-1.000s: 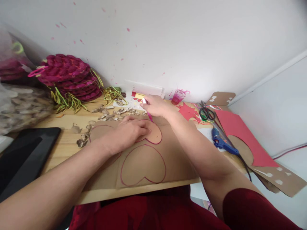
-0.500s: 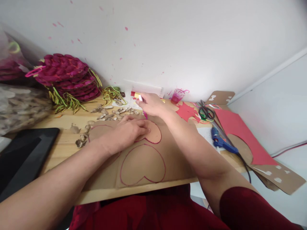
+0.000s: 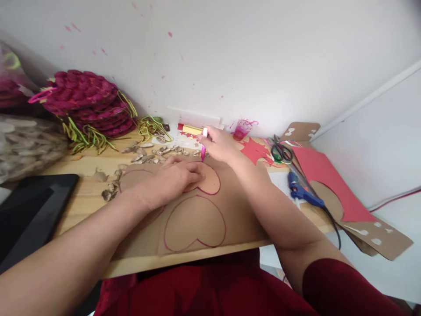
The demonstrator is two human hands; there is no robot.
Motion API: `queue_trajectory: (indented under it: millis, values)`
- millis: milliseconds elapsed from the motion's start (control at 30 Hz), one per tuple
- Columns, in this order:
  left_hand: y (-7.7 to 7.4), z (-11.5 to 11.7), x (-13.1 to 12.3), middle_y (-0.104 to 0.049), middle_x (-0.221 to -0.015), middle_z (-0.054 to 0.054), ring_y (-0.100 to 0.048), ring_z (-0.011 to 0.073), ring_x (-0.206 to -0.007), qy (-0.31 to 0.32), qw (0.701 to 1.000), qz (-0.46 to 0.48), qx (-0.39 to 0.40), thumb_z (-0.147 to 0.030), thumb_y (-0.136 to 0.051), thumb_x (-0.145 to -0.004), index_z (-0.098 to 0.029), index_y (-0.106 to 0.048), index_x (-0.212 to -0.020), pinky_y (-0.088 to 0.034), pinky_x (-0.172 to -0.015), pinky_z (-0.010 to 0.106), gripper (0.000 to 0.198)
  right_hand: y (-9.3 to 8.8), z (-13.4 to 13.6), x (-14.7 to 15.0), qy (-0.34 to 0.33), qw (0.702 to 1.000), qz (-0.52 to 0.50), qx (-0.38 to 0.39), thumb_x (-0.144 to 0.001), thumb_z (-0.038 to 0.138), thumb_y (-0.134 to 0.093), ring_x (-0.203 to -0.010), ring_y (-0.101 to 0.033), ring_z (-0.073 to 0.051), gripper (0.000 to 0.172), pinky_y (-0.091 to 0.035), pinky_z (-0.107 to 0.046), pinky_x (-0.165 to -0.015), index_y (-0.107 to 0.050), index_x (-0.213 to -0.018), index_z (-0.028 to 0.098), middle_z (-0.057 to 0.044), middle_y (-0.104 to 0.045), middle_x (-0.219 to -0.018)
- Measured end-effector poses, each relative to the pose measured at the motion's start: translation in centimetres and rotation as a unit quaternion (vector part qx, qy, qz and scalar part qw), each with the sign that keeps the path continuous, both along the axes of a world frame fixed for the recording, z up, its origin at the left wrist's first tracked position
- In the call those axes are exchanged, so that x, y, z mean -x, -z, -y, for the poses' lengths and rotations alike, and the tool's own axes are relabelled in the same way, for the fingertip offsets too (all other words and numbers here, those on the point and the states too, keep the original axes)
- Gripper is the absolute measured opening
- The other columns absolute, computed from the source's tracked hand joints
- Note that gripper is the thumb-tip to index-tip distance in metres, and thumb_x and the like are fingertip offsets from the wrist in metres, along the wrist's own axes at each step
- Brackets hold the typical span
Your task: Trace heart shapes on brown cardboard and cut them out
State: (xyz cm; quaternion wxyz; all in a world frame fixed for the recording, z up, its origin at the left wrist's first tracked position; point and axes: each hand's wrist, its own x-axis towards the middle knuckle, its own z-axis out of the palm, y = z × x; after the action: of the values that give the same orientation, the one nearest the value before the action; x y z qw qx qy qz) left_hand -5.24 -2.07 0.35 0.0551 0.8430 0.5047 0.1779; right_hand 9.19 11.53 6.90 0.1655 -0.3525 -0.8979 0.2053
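Observation:
A brown cardboard sheet (image 3: pixel 245 215) lies on the wooden table under both hands. My left hand (image 3: pixel 174 181) rests with its fingers laid out on a lighter, heart-shaped piece (image 3: pixel 212 179), pressing it on the sheet and hiding part of it. In my right hand (image 3: pixel 219 144) is a pink marker with a white end (image 3: pixel 203 152), held nearly upright. Its tip touches the upper edge of the heart-shaped piece. Nearer to me, a drawn heart outline (image 3: pixel 195 221) shows on the cardboard, and part of another runs beneath my left wrist.
Dried shells (image 3: pixel 144 157) lie behind the cardboard. At left are a black tablet (image 3: pixel 36 215) and magenta woven pieces (image 3: pixel 85 101). Right of the sheet are scissors (image 3: pixel 282 152), a blue glue gun (image 3: pixel 304 193) and red paper (image 3: pixel 332 184). A pink-stained cup (image 3: pixel 242 129) stands by the wall.
My right hand has shifted slightly right, and the marker now stands more upright, its tip still at the piece's upper edge. My left hand stays on the heart-shaped piece. The view has tilted slightly.

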Motion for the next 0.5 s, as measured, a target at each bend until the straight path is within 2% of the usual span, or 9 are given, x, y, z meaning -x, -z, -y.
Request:
queue_trajectory:
  millis: [233,367,500]
  values:
    - [0.6,-0.3,0.3,-0.073,-0.13,0.002,-0.065,0.0258,-0.116,-0.004,1.0,-0.016,0.017,-0.028,-0.046,-0.108,-0.032,-0.077,-0.114,-0.031,-0.099,0.047,0.031,1.8,-0.2,-2.3,0.009,0.997,-0.07,-0.016,-0.1,0.034,-0.051,-0.067,-0.048,-0.017,0.029,-0.031,-0.031,-0.067,-0.038,-0.076,0.025,0.003,-0.052,-0.068]
    - [0.7,-0.3,0.4,-0.073,-0.131,0.004,-0.066,0.0263,-0.112,-0.01,1.0,-0.002,0.021,-0.03,-0.044,-0.107,-0.032,-0.077,-0.118,-0.032,-0.099,0.047,0.035,2.1,0.3,-3.2,0.022,0.996,-0.087,-0.024,-0.1,0.038,-0.05,-0.07,-0.05,-0.018,0.029,-0.032,-0.031,-0.067,-0.039,-0.076,0.025,0.002,-0.054,-0.07]
    - [0.6,-0.2,0.3,-0.074,-0.126,0.005,-0.066,0.0255,-0.108,-0.015,1.0,0.003,0.007,-0.035,-0.04,-0.108,-0.033,-0.079,-0.114,-0.033,-0.1,0.047,0.04,2.1,0.9,-3.9,0.033,0.994,-0.098,-0.018,-0.1,0.037,-0.048,-0.071,-0.053,-0.018,0.027,-0.035,-0.03,-0.069,-0.04,-0.078,0.025,0.001,-0.056,-0.071]
